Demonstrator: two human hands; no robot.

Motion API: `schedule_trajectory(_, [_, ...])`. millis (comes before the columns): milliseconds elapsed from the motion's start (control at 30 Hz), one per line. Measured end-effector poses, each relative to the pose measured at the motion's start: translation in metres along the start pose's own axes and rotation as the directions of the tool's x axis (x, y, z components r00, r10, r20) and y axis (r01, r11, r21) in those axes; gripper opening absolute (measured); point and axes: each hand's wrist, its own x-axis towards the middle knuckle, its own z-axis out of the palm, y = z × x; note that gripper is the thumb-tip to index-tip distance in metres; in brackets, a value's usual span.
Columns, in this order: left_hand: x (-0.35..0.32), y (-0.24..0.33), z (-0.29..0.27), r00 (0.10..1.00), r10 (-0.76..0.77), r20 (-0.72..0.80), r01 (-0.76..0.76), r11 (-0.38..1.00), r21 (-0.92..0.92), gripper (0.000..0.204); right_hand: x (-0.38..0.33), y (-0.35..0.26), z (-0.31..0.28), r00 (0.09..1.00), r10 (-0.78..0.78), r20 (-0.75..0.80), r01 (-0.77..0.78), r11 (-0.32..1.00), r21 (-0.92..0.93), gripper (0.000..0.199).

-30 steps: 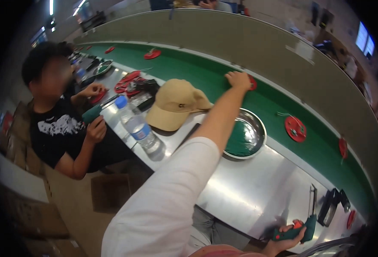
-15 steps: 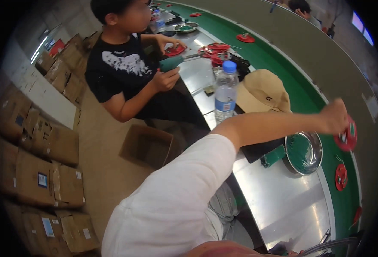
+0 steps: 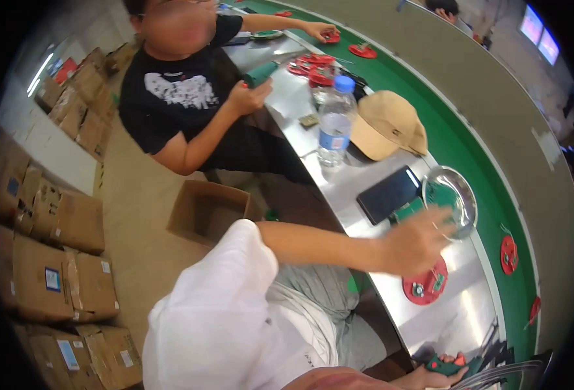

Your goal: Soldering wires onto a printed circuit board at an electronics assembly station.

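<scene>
My left hand (image 3: 417, 244) hangs over the worktop between a round metal bowl (image 3: 472, 205) and a red disc (image 3: 417, 294). Its fingers are blurred but spread, and nothing shows in them. Small green circuit parts sit on the disc, which lies flat on the metal. Thin green pieces (image 3: 439, 194) fill part of the bowl, and a green bundle (image 3: 406, 209) beside it is partly behind my hand. At the lower edge, my right hand (image 3: 437, 377) is closed around a green and black power screwdriver (image 3: 448, 366).
A black phone (image 3: 389, 194), a water bottle (image 3: 336, 127) and a tan cap (image 3: 389, 127) stand along the worktop. A green belt (image 3: 488, 211) carries more red discs (image 3: 509, 255). A co-worker (image 3: 179, 91) holds a power driver and touches a disc. An open carton (image 3: 209, 211) is on the floor.
My left hand has come back from the belt, and the red disc it held now lies on the worktop. My right hand shows more. The co-worker's arm has reached to the belt.
</scene>
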Motion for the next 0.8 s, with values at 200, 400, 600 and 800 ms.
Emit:
schedule_trajectory(200, [0.078,-0.049,-0.124,0.967,-0.083,-0.241,0.157,0.937,0.311,0.086,-0.019,-0.017,0.083,0.887,0.010,-0.462,-0.120,0.970,-0.210,0.043])
schedule_trajectory(400, [0.100,-0.025,-0.185,0.918,0.130,-0.375,-0.018,0.957,0.288,0.086,-0.025,-0.036,0.100,0.885,-0.030,-0.464,-0.099,0.963,-0.251,0.041])
schedule_trajectory(600, [0.122,-0.059,-0.148,0.980,-0.006,-0.201,0.048,0.977,0.208,0.053,-0.020,-0.040,0.083,0.938,0.011,-0.346,-0.101,0.964,-0.244,0.042])
schedule_trajectory(800, [0.090,-0.081,-0.059,0.781,-0.378,0.497,0.368,0.922,0.123,0.038,-0.025,-0.041,0.110,0.911,-0.020,-0.413,-0.104,0.956,-0.276,0.041])
